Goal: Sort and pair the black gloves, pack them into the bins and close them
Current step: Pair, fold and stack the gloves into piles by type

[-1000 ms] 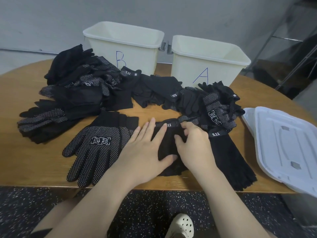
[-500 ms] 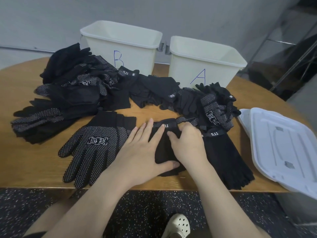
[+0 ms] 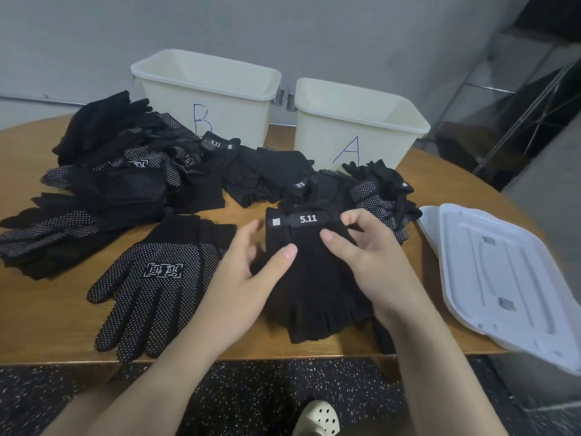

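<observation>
Both hands grip a fingerless black glove labelled 5.11 at the table's front edge: left hand pinches its left side, right hand its cuff. Bins B and A stand open along the rear edge.

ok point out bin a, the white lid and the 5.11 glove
bin A [image 3: 374,143], head view, front wall beside the letter
white lid [image 3: 503,278], head view, flat top
5.11 glove [image 3: 308,219], head view, wrist strap label
</observation>
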Tool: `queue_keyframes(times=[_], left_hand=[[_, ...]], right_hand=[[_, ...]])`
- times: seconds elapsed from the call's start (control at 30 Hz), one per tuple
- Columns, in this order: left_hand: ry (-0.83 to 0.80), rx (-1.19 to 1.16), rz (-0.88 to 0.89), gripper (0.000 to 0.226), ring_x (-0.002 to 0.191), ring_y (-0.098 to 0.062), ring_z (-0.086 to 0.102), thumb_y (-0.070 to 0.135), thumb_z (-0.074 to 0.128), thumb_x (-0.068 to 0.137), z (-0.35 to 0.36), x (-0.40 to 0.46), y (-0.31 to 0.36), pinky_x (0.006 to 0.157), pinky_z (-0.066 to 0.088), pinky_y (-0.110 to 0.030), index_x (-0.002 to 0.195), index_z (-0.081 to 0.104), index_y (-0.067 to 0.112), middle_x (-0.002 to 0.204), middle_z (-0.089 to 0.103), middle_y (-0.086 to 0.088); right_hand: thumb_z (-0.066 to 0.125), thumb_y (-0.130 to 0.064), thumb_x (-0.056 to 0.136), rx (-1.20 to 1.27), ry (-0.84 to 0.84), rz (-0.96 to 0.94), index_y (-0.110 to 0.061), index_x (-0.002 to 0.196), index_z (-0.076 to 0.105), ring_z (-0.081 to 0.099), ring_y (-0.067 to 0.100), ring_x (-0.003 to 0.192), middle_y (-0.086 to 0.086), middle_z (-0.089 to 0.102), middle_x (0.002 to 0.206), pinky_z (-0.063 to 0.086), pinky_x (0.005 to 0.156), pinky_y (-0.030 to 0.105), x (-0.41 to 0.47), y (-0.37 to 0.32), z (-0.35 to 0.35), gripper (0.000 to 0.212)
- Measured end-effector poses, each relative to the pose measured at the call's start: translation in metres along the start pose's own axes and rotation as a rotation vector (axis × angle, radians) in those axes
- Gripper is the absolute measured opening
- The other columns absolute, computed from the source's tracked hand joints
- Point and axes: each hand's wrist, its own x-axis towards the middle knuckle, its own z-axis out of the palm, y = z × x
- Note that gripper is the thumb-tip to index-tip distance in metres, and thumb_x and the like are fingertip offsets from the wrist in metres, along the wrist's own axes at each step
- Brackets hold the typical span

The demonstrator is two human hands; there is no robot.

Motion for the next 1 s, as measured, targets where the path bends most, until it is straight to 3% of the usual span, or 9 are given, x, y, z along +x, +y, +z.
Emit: queue_keyframes(times=[0.1,0.2,0.3,0.37,0.57,0.63,0.7,0.83,1.0], left_hand=[[-0.145,-0.085,-0.010,0.058,0.103,-0.017,0.075,0.054,0.075,0.083,0.012,-0.005,0.009,0.084,0.063,-0.031,0.135,0.058,0.035,0.116,0.077,0.006],[-0.198,-0.108,-0.062,0.058,0.078,-0.024,0.075,0.048,0.079,0.079,0.032,-0.004,0.014,0.058,0.059,-0.034,0.131,0.061,0.031,0.102,0.079,-0.004],[-0.224,-0.126,-0.129,0.046,0.064,-0.019,0.069,0.036,0.081,0.088,0.054,-0.002,0.016,0.051,0.054,-0.028,0.129,0.063,0.026,0.091,0.078,-0.006],[-0.234,-0.108,-0.152,0.038,0.054,-0.018,0.067,0.034,0.078,0.090,0.066,-0.002,0.016,0.047,0.049,-0.021,0.125,0.064,0.027,0.086,0.078,-0.004],[-0.218,-0.014,-0.195,0.038,0.052,-0.022,0.070,0.030,0.076,0.092,0.086,0.005,0.010,0.053,0.054,-0.028,0.127,0.061,0.028,0.087,0.080,0.002],[-0.205,0.016,-0.182,0.040,0.052,-0.023,0.071,0.030,0.075,0.093,0.087,0.009,0.009,0.054,0.053,-0.027,0.130,0.061,0.028,0.086,0.079,0.002],[-0.184,0.068,-0.156,0.039,0.050,-0.022,0.070,0.032,0.074,0.093,0.089,0.011,0.008,0.053,0.054,-0.028,0.129,0.061,0.030,0.082,0.078,0.003],[-0.152,0.117,-0.142,0.031,0.048,-0.021,0.069,0.031,0.074,0.094,0.092,0.011,0.002,0.054,0.056,-0.032,0.118,0.057,0.041,0.075,0.076,0.005],[-0.132,0.216,-0.082,0.030,0.047,-0.015,0.067,0.027,0.074,0.094,0.092,0.006,-0.003,0.048,0.054,-0.026,0.116,0.058,0.038,0.074,0.076,0.008]], right_hand=[[0.065,-0.009,0.098,0.078,-0.025,0.021,-0.002,0.109,0.052,0.073,0.030,0.086,0.020,0.075,0.101,0.060,0.074,0.040,-0.008,-0.007,-0.024,0.018],[0.067,-0.013,0.097,0.036,0.026,0.074,-0.007,0.108,0.059,0.074,0.029,0.087,0.019,0.076,0.099,0.060,0.073,0.038,-0.013,-0.003,-0.053,0.015],[0.068,-0.017,0.098,-0.161,0.150,0.062,-0.011,0.101,0.062,0.076,0.024,0.087,0.012,0.079,0.093,0.058,0.072,0.036,-0.017,0.009,-0.081,0.008],[0.067,-0.018,0.099,-0.330,0.201,0.014,-0.014,0.096,0.064,0.075,0.013,0.080,0.002,0.079,0.084,0.054,0.067,0.026,-0.018,0.019,-0.094,0.006],[0.069,-0.019,0.097,-0.563,0.294,-0.095,-0.024,0.087,0.066,0.068,-0.007,0.072,-0.017,0.075,0.078,0.047,0.058,0.009,-0.012,0.034,-0.110,0.012],[0.071,-0.021,0.096,-0.571,0.345,-0.132,-0.029,0.086,0.066,0.067,-0.008,0.076,-0.014,0.076,0.081,0.045,0.060,0.007,-0.010,0.035,-0.113,0.013],[0.071,-0.023,0.096,-0.566,0.372,-0.142,-0.030,0.087,0.067,0.068,-0.002,0.081,-0.009,0.076,0.086,0.046,0.064,0.009,-0.007,0.036,-0.114,0.012],[0.070,-0.020,0.097,-0.568,0.360,-0.110,-0.024,0.096,0.069,0.070,0.008,0.093,-0.008,0.075,0.096,0.052,0.080,0.026,-0.001,0.040,-0.111,0.004],[0.069,-0.021,0.097,-0.704,0.347,-0.104,-0.024,0.103,0.069,0.063,-0.006,0.085,-0.017,0.069,0.090,0.043,0.067,0.004,0.002,0.047,-0.110,0.007]])
